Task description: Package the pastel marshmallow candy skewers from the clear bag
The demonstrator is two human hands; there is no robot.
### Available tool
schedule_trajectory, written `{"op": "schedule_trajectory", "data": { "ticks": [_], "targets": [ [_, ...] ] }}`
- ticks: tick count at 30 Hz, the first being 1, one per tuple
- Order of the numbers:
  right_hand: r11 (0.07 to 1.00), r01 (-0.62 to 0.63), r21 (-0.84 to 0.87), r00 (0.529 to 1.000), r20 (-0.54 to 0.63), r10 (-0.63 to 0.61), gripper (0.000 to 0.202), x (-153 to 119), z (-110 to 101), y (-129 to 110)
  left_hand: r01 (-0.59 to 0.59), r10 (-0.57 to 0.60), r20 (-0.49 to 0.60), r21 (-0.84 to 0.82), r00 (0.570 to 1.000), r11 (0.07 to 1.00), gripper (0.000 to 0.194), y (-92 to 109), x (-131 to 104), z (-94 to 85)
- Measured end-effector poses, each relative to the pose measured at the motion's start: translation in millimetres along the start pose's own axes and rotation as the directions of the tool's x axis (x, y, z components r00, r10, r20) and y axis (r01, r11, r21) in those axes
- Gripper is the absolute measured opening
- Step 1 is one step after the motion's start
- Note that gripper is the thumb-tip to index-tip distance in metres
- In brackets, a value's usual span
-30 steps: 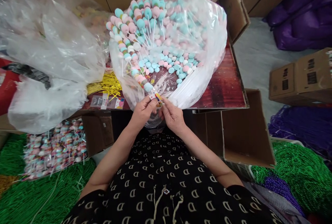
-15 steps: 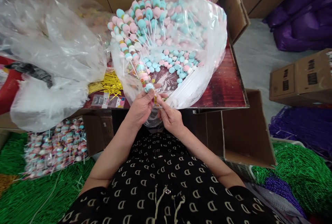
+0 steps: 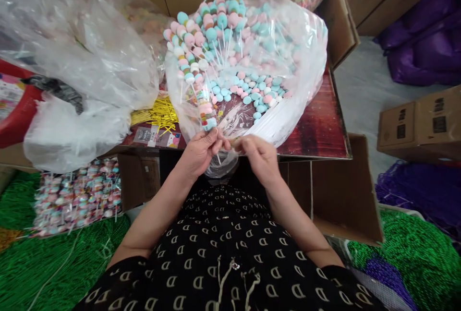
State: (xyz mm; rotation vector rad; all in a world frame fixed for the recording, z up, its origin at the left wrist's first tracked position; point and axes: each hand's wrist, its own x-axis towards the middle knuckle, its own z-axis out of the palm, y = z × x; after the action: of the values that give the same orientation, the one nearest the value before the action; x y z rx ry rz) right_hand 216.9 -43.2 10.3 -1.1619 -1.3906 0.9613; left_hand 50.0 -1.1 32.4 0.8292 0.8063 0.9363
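My left hand (image 3: 203,153) pinches the lower end of a wrapped candy skewer (image 3: 207,109), whose white stick pokes out below my fingers. The skewer, in clear film, points up and away from me. My right hand (image 3: 257,152) is closed beside it, just right of my left fingertips; what its fingers pinch is too small to make out. Beyond my hands, a clear plastic bag (image 3: 313,56) lies spread with loose pink, blue and white candies (image 3: 259,91) and several unwrapped candy skewers (image 3: 216,18). White sticks (image 3: 275,121) lie at its right front.
Yellow twist ties (image 3: 163,113) lie left on the dark red table (image 3: 324,131). Large plastic bags (image 3: 90,52) fill the left side. An open carton (image 3: 345,191) stands below right. Packed skewers (image 3: 77,196) and green strands (image 3: 68,263) lie lower left.
My right hand has moved to the right, away from my left fingers, and turned knuckles up. My left hand still grips the wrapped skewer. The whole view has shifted slightly.
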Motion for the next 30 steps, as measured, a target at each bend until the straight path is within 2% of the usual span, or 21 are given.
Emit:
{"op": "schedule_trajectory", "data": {
  "ticks": [2, 3, 5, 7, 8, 10, 11, 13, 14, 16, 18, 19, 20, 22, 24, 25, 27, 29, 30],
  "targets": [
    [0.994, -0.044, 0.100, 0.998, -0.029, 0.047, 0.044, 12, -9, -8, 0.082, -0.074, 0.153, -0.045, 0.985, 0.996, 0.045, 1, -7, 4.9],
    [0.986, -0.075, 0.146, 0.997, 0.014, 0.074, 0.050, 17, -11, -11, 0.152, -0.132, 0.246, -0.065, 0.960, 0.986, 0.048, 1, -11, 8.0],
    [0.969, -0.149, 0.196, 0.978, 0.171, 0.115, 0.061, 25, -9, -17, 0.275, -0.222, 0.404, -0.078, 0.887, 0.958, 0.052, -3, -17, 13.1],
    [0.952, -0.210, 0.224, 0.947, 0.289, 0.142, 0.068, 28, -1, -21, 0.324, -0.248, 0.485, -0.078, 0.839, 0.943, 0.054, -6, -21, 14.3],
    [0.944, -0.235, 0.232, 0.937, 0.312, 0.157, 0.068, 28, 4, -22, 0.321, -0.244, 0.496, -0.075, 0.834, 0.944, 0.054, -8, -22, 13.3],
    [0.936, -0.255, 0.242, 0.946, 0.264, 0.190, 0.062, 29, 15, -22, 0.242, -0.194, 0.441, -0.054, 0.876, 0.969, 0.053, -9, -22, 8.3],
    [0.938, -0.242, 0.247, 0.960, 0.200, 0.195, 0.057, 29, 22, -21, 0.163, -0.148, 0.372, -0.011, 0.917, 0.987, 0.051, -9, -21, 5.1],
    [0.952, -0.176, 0.249, 0.984, 0.051, 0.168, 0.047, 31, 34, -19, -0.037, 0.004, 0.184, 0.180, 0.983, 0.983, 0.044, -8, -20, -1.8],
    [0.962, -0.132, 0.241, 0.990, -0.016, 0.140, 0.043, 32, 40, -18, -0.125, 0.102, 0.086, 0.311, 0.991, 0.942, 0.040, -7, -19, -5.2],
    [0.978, -0.060, 0.201, 0.993, -0.091, 0.079, 0.038, 35, 48, -18, -0.201, 0.274, -0.055, 0.544, 0.960, 0.815, 0.033, -6, -18, -12.0],
    [0.987, -0.029, 0.157, 0.997, -0.069, 0.041, 0.037, 39, 51, -20, -0.197, 0.340, -0.112, 0.632, 0.934, 0.749, 0.034, -4, -18, -19.3],
    [0.989, -0.027, 0.146, 0.999, -0.022, 0.030, 0.038, 42, 51, -21, -0.190, 0.318, -0.109, 0.610, 0.942, 0.770, 0.037, -4, -18, -23.1],
    [0.989, -0.033, 0.141, 0.999, 0.043, 0.027, 0.041, 45, 50, -22, -0.183, 0.266, -0.079, 0.541, 0.961, 0.821, 0.041, -4, -19, -27.0],
    [0.990, -0.054, 0.130, 0.984, 0.174, 0.031, 0.045, 51, 50, -24, -0.145, 0.136, 0.051, 0.315, 0.989, 0.938, 0.049, -3, -23, -34.7],
    [0.992, -0.062, 0.107, 0.973, 0.229, 0.036, 0.044, 57, 54, -24, -0.108, 0.089, 0.129, 0.147, 0.988, 0.983, 0.052, -3, -26, -42.1],
    [0.994, -0.055, 0.091, 0.974, 0.225, 0.033, 0.043, 60, 59, -23, -0.122, 0.108, 0.102, 0.147, 0.989, 0.982, 0.053, -3, -28, -46.1],
    [0.998, -0.029, 0.055, 0.980, 0.199, 0.018, 0.042, 66, 73, -19, -0.181, 0.205, -0.053, 0.292, 0.977, 0.939, 0.052, -3, -32, -55.9],
    [1.000, -0.014, 0.014, 0.974, 0.226, 0.010, 0.043, 73, 91, -13, -0.196, 0.310, -0.209, 0.435, 0.928, 0.879, 0.051, -2, -35, -69.2],
    [1.000, -0.013, -0.004, 0.965, 0.261, 0.014, 0.043, 77, 100, -10, -0.197, 0.339, -0.265, 0.445, 0.903, 0.873, 0.050, -1, -36, -76.9]
  ]
}}
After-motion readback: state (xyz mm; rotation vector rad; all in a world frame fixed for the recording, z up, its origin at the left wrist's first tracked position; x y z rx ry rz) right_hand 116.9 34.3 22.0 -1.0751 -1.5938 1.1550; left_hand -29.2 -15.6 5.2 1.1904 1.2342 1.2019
